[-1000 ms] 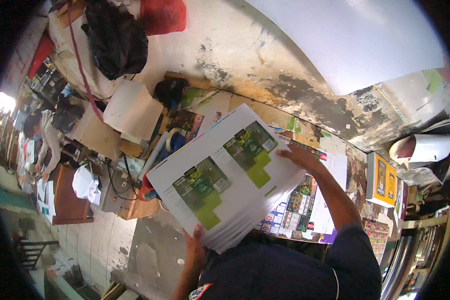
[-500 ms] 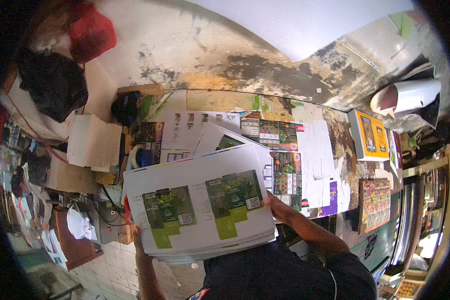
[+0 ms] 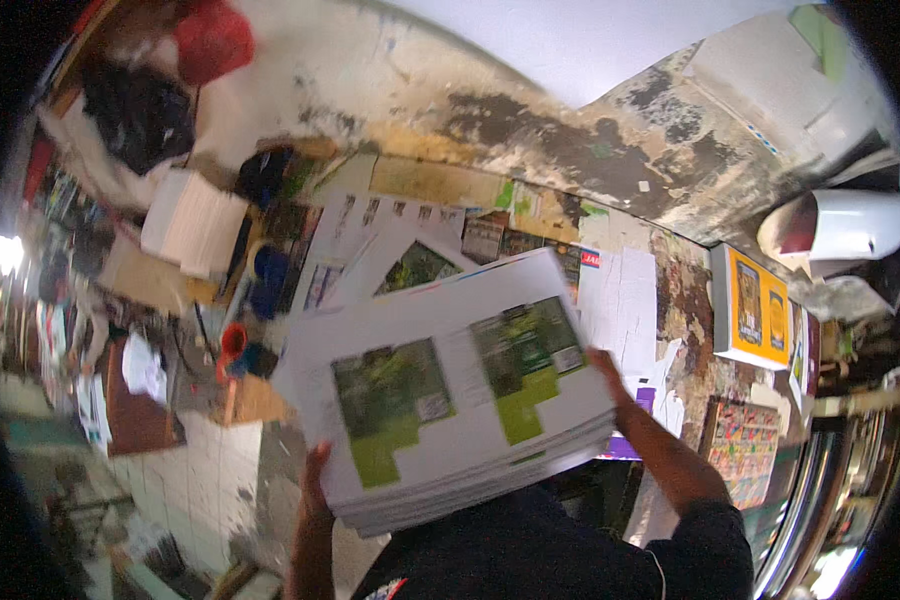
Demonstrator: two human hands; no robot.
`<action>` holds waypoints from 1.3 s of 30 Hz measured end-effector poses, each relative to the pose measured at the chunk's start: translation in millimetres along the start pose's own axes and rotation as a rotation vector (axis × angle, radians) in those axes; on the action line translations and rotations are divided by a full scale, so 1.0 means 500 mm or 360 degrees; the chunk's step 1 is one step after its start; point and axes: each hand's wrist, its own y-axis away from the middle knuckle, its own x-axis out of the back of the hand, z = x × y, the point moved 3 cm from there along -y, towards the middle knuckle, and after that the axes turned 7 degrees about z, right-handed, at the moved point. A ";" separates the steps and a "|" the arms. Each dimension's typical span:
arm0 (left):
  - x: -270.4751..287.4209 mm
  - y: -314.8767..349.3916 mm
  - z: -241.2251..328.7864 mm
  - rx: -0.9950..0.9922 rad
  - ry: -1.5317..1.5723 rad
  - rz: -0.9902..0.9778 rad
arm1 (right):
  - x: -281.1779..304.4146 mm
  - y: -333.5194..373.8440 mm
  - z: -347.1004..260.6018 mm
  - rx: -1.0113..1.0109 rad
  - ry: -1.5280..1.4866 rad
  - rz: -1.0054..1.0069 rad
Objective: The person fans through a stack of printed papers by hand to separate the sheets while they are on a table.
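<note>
A thick stack of white printed sheets point(image 3: 460, 360), each top print showing two dark-and-lime-green layouts, is held up in front of my body. My left hand point(image 3: 316, 478) grips its left edge, and my right hand point(image 3: 604, 372) grips the right edge. Most of the fingers are hidden beneath or behind the paper. The stack is tilted, its right side higher, and slightly blurred. Behind its far edge, more printed sheets point(image 3: 380, 222) lie on the table, one bearing a dark green picture point(image 3: 418, 266).
A block of cream paper point(image 3: 192, 222) stands at the left, near a black bag point(image 3: 138, 115). An orange-red cup-like object point(image 3: 233, 340) sits below it. On the right are a yellow-fronted box or stack point(image 3: 750, 300), a colourful printed stack point(image 3: 742, 440) and a white roll point(image 3: 860, 225).
The stack, with both my hands on it, has shifted right and turned so its right side is higher. The view has turned too, and more tiled floor shows at the left.
</note>
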 end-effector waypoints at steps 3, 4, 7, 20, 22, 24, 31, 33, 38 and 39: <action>-0.141 0.011 0.010 0.0294 -0.0113 -0.0285 | 0.079 0.156 -0.079 -0.0012 -0.0139 -0.0050; -0.203 0.014 0.026 0.0462 -0.0198 -0.0460 | 0.138 0.188 -0.091 -0.0026 -0.0132 -0.0086; -0.324 0.033 0.018 0.0692 -0.0249 -0.0709 | 0.224 0.309 -0.117 -0.0144 -0.0101 -0.0083; -0.503 -0.017 -0.148 0.1159 -0.0751 -0.0933 | 0.534 0.401 0.019 -0.0187 0.0042 0.0008; -0.482 -0.068 -0.138 0.0374 -0.1030 -0.0575 | 0.633 0.383 0.033 0.0204 0.0321 0.0294; -0.479 -0.097 -0.118 0.0189 -0.0525 -0.0570 | 0.733 0.358 0.020 0.0774 0.0199 0.0633; -0.593 -0.056 -0.170 0.0185 -0.0051 -0.0843 | 0.539 0.230 -0.020 0.1282 -0.0798 -0.0411; -0.579 -0.104 -0.200 0.0238 -0.0037 -0.1080 | 0.653 0.201 0.040 0.1280 -0.0630 0.0999; -0.530 -0.179 -0.235 0.0081 -0.0084 -0.0946 | 0.524 0.263 -0.056 0.1238 -0.0652 -0.0053; -0.548 -0.170 -0.231 0.0114 0.0013 -0.0897 | 0.532 0.254 -0.050 0.1253 -0.0679 0.0111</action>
